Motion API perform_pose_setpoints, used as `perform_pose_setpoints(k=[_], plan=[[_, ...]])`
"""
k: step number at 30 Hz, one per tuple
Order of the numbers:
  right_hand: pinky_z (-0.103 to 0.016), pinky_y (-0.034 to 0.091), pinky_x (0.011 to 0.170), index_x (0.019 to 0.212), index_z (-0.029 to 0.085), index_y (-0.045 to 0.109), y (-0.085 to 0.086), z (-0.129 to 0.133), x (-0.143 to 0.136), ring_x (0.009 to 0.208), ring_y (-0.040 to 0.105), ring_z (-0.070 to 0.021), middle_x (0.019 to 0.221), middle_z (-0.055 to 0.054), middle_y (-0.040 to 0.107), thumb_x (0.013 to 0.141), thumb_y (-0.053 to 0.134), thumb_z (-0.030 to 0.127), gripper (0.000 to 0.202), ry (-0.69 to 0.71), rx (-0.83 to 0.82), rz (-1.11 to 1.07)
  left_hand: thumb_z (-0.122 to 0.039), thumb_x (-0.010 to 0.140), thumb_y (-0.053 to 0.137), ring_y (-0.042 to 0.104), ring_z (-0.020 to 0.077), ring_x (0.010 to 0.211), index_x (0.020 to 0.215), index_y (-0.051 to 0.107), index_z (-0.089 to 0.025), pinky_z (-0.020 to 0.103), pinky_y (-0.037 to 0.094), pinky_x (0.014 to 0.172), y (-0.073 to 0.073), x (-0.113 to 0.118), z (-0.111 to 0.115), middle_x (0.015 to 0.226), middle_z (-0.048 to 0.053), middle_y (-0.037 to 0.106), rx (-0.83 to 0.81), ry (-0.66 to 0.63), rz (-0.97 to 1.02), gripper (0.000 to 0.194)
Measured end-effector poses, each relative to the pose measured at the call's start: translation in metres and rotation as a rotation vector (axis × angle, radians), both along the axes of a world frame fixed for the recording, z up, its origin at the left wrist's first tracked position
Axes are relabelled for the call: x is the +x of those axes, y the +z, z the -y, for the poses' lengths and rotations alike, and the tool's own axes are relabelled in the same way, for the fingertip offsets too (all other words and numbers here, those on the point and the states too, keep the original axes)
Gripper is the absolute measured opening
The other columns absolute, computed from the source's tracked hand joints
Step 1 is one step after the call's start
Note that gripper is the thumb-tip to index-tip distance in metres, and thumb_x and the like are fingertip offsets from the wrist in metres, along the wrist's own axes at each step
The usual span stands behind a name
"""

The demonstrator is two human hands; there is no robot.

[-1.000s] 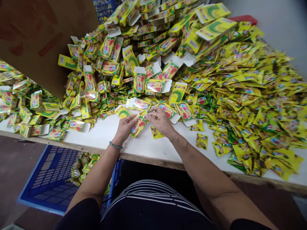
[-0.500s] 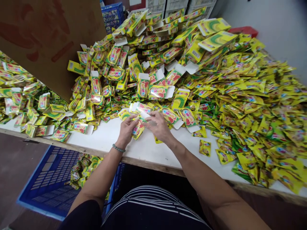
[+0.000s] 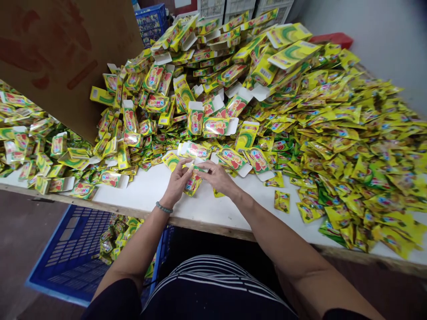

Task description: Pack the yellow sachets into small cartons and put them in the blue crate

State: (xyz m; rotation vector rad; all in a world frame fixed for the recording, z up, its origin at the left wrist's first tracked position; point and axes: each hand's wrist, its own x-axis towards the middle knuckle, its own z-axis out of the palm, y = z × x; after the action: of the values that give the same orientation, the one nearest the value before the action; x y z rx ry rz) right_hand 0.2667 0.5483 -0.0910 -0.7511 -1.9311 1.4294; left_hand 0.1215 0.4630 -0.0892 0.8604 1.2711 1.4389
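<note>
Near the front of the white table, my left hand [image 3: 178, 183] grips a small yellow and green printed box [image 3: 192, 182], its fingers closed round the upper part. My right hand [image 3: 216, 176] meets it from the right, fingers pressed together at the box's top end; its fingertips partly hide that end. Just behind the hands lies another box with a white flap [image 3: 195, 150]. Two more boxes with open white flaps, one of them the printed box [image 3: 231, 158], rest to the right. A single yellow sachet [image 3: 282, 201] lies flat further right.
A big heap of yellow sachets [image 3: 350, 146] covers the right side. Boxes are piled at the back [image 3: 230, 75]. A brown carton [image 3: 66, 66] stands at the left. Below the table edge [image 3: 213, 226] is a blue crate [image 3: 66, 258] holding sachets.
My right hand has closed in on the top of the box, its fingers now less spread. The view has shifted slightly, moving the piles a little to the left.
</note>
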Motion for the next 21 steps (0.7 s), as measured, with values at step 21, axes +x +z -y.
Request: perform_pose_setpoints(k=[21], plan=[[-0.037,0.058,0.087,0.109,0.021,0.072,-0.022,0.075,0.018,0.086,0.070,-0.0190,0.106,-0.006,0.074,0.069,0.080,0.047,0.048,-0.103,-0.341,-0.093,-0.045,0.082,0.072,0.059,0.0130,0.069,0.117,0.060,-0.022,0.023,0.044,0.067,-0.004,0.008,0.086,0.083,0.001,0.069,-0.053,0.102,-0.305,0.045]])
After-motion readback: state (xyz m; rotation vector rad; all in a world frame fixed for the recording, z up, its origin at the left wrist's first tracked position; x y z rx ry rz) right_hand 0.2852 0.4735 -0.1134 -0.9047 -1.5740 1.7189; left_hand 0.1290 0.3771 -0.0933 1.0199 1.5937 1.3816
